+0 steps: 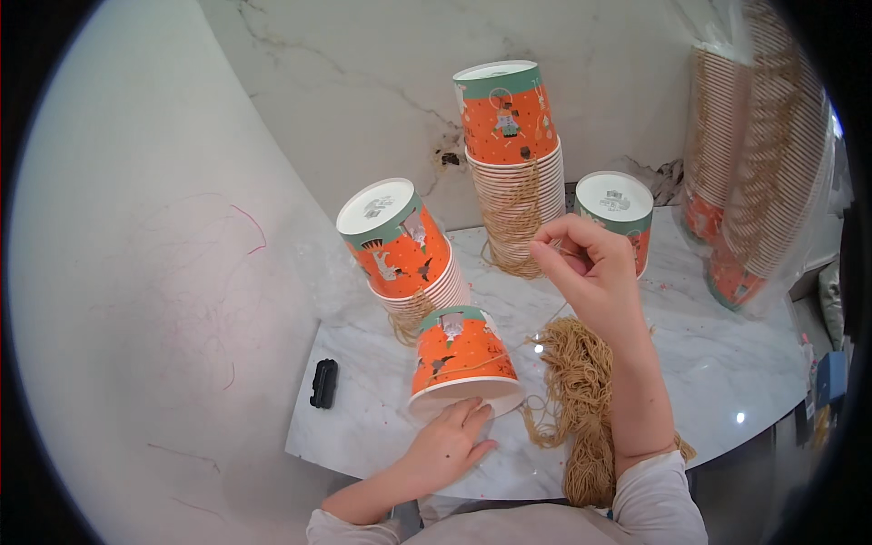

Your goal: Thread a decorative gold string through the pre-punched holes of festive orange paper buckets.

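An orange and green paper bucket (465, 352) is tilted with its open mouth facing me. My left hand (450, 443) supports it, fingers reaching into the mouth and the thumb apart outside. A tan string crosses the bucket's side just above the rim. My right hand (595, 268) is raised to the right, thumb and fingers pinched together; whatever is between them is too small to make out. Below that hand and forearm lies a long bundle of tan string (581, 400), partly covered by the arm.
Behind stand upside-down bucket stacks: a short one (391, 236) at left, a tall one (509, 127) in the middle, and another bucket (615, 198) right. Plastic-wrapped bucket stacks (772, 173) lean at the far right. A small black object (323, 383) lies on the marble table (363, 436).
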Available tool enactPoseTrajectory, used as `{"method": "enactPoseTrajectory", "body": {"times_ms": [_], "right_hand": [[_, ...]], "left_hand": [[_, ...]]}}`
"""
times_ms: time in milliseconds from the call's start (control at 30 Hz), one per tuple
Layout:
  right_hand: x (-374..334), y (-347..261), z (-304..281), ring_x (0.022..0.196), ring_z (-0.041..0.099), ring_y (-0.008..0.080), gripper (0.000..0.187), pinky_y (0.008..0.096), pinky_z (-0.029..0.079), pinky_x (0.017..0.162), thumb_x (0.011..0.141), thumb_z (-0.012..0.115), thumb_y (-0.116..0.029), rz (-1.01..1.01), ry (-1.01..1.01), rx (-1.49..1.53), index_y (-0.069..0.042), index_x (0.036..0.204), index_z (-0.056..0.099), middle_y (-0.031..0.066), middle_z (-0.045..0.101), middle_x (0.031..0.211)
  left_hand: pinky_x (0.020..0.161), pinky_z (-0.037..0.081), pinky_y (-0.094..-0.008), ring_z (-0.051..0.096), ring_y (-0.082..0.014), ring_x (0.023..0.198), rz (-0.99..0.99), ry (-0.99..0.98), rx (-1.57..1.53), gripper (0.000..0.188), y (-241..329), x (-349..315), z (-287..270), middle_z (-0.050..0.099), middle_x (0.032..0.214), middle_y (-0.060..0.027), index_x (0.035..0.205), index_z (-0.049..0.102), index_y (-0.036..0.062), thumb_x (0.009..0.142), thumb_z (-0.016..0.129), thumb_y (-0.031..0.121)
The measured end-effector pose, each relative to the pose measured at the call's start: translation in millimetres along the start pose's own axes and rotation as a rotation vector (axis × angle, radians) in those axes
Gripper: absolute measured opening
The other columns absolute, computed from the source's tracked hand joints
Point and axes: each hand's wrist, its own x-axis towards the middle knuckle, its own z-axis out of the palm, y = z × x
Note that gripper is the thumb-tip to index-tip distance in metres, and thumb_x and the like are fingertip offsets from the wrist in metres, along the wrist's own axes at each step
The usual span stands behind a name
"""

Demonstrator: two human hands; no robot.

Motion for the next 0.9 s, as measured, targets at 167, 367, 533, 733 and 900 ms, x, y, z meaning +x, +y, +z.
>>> {"method": "enactPoseTrajectory", "body": {"times_ms": [167,367,533,733,900], "right_hand": [[0,5,-5,0.057,0.031,0.0027,0.007,0.0238,0.025,0.051,0.088,0.075,-0.007,0.002,0.099,0.025,-0.003,0.090,0.070,-0.0083,0.037,0.062],[3,-1,-28,0.058,0.031,-0.0013,0.004,0.0206,0.021,0.052,0.092,0.074,-0.004,-0.129,0.304,0.020,-0.003,0.094,0.072,-0.0123,0.040,0.065],[6,3,-44,0.060,0.033,-0.0016,0.004,0.0192,0.022,0.053,0.093,0.074,-0.006,-0.161,0.420,0.079,-0.003,0.094,0.072,-0.0116,0.043,0.067],[7,0,-56,0.060,0.033,-0.0014,0.006,0.0187,0.022,0.054,0.093,0.074,-0.008,-0.145,0.462,0.113,-0.002,0.094,0.072,-0.0115,0.042,0.067],[5,-2,-51,0.060,0.033,-0.0015,0.005,0.0188,0.022,0.054,0.093,0.074,-0.007,-0.112,0.421,0.150,-0.003,0.094,0.072,-0.0114,0.043,0.067]], "left_hand": [[0.114,0.036,-0.0513,0.046,-0.0388,0.138,0.032,-0.058,0.269,0.064,-34,-10,40,0.046,0.149,-0.0230,0.142,0.049,0.0000,0.082,0.069,0.011],[0.115,0.033,-0.0533,0.049,-0.0330,0.136,0.029,-0.029,0.474,0.060,-43,-13,49,0.052,0.146,-0.0177,0.143,0.050,0.0036,0.085,0.061,0.014],[0.109,0.038,-0.0483,0.056,-0.0272,0.126,0.137,0.048,0.535,0.052,-59,-14,40,0.057,0.140,-0.0122,0.138,0.057,0.0075,0.086,0.058,0.014],[0.099,0.043,-0.0409,0.063,-0.0170,0.109,0.269,0.168,0.485,0.044,-58,-22,19,0.068,0.126,-0.0016,0.126,0.068,0.0138,0.082,0.062,0.012],[0.096,0.043,-0.0370,0.065,-0.0123,0.096,0.285,0.258,0.220,0.046,-54,-21,-5,0.073,0.111,0.0042,0.117,0.072,0.0189,0.073,0.072,0.007]]}}
